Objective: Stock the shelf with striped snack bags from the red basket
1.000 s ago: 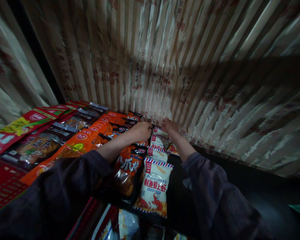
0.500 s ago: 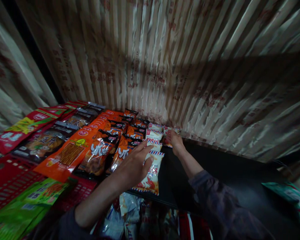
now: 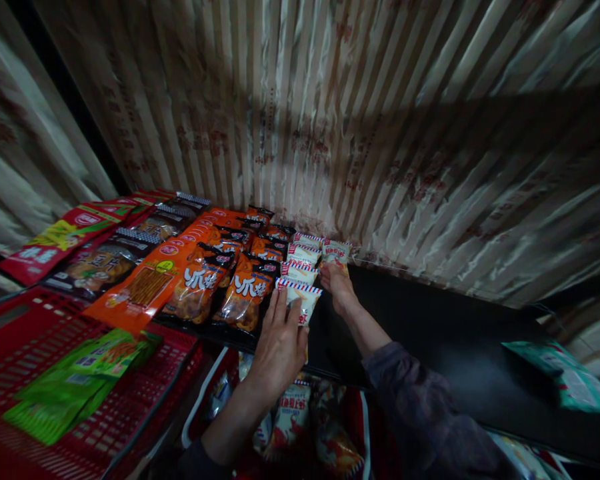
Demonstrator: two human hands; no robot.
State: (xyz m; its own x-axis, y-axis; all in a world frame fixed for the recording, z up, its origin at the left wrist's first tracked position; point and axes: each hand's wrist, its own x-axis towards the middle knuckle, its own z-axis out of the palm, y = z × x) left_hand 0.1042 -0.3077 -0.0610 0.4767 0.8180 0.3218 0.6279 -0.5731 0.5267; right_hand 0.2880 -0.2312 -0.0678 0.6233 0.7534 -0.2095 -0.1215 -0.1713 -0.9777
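Note:
My left hand [image 3: 283, 343] lies over the front white snack bag [image 3: 307, 305] with its fingers stretched out, covering the bag's lower part. That bag ends a row of overlapping white bags with blue-and-red striped edges. My right hand [image 3: 339, 288] is at the lower part of another such snack bag [image 3: 336, 251], beside the row's far end. Its fingers are curled together against this bag, partly hidden. Left of the row lie orange-and-black snack bags [image 3: 245, 293] in two columns.
A black shelf [image 3: 405, 327] extends right to a teal bag [image 3: 565, 373]. At left are a long orange packet [image 3: 145, 287], dark packets [image 3: 100, 267] and red packets [image 3: 55, 243]. Below stand a red basket [image 3: 145, 393] with green packets [image 3: 75, 387] and a container of white bags [image 3: 290, 417]. Striped sheeting [image 3: 300, 120] hangs behind.
My left hand has drawn back towards me along the white bags and turned more upright. My right hand has slid lower on the back bag, uncovering its front. The view has shifted slightly.

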